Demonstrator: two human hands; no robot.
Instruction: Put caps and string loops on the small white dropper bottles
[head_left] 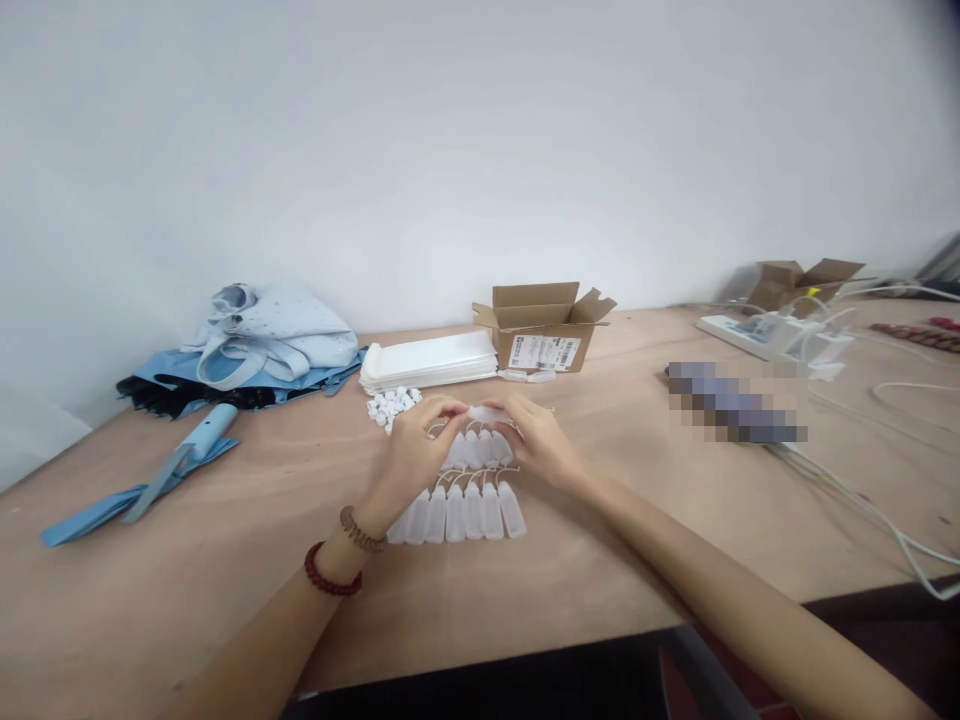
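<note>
Wooden tabletop [600, 540], white wall [480, 150] behind. Left hand [420, 440] and right hand [536, 435] pinch opposite ends of one translucent plastic bottle [487, 413], sideways over corded bottle rows [472, 512]; I'd guess for end access. Small white parts [391, 405] sit close, handy.

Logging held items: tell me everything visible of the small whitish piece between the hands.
The small piece is whitish, translucent, elongated, apparently plastic. It lies roughly sideways in the fingers of the right hand, by the rear row of similar pieces. The left hand is at its left end; whether it touches is unclear. Fingers partly hide it.
</note>
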